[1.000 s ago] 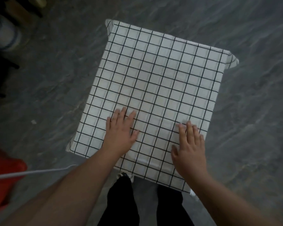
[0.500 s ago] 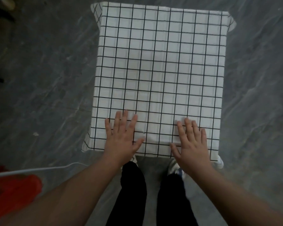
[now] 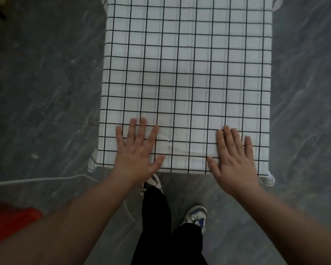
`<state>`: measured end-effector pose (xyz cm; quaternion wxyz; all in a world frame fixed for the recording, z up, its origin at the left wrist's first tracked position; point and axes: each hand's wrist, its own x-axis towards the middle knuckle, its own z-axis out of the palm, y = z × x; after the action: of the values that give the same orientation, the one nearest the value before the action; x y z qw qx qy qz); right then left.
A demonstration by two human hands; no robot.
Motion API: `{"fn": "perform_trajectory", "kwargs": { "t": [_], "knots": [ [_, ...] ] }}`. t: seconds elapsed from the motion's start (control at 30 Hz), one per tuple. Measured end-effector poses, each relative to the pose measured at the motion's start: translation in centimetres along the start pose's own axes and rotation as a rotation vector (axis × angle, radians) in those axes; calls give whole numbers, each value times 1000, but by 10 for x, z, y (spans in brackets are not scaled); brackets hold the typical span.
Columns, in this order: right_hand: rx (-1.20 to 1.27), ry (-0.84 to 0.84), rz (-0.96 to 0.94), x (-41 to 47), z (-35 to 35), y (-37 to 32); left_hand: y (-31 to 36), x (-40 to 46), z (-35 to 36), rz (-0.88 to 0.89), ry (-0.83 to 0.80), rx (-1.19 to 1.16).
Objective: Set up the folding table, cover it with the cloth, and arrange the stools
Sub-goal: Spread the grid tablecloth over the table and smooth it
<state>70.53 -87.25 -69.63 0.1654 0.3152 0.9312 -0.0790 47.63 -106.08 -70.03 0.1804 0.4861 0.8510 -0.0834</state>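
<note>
Both forearms are bare, with no sleeves, watch or rings in view on the left hand (image 3: 137, 155) or the right hand (image 3: 235, 165). The legs wear black trousers (image 3: 157, 226). The feet wear light sneakers (image 3: 196, 216) with dark blue patches; the other shoe shows dark stripes.

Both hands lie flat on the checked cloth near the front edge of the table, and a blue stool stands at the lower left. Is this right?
Not quite. The stool is red, not blue, as the head view shows. The left hand and right hand do lie flat on the cloth near the front edge.
</note>
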Motion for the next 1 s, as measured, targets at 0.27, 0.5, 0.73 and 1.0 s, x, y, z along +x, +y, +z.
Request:
{"fn": "perform_trajectory", "kwargs": {
  "t": [0.27,0.5,0.73,1.0],
  "knots": [
    [21,-10,78,-7,-3,7,1,-5,-15,-22,-99,-11],
    [142,93,-8,-25,-11,23,3,-7,-22,-21,-79,-69],
    [204,129,-206,-53,-6,-26,25,-52,0,149,104,-128],
    [220,83,-102,-57,7,-29,28,-57,10,48,77,-163]
  ]
}}
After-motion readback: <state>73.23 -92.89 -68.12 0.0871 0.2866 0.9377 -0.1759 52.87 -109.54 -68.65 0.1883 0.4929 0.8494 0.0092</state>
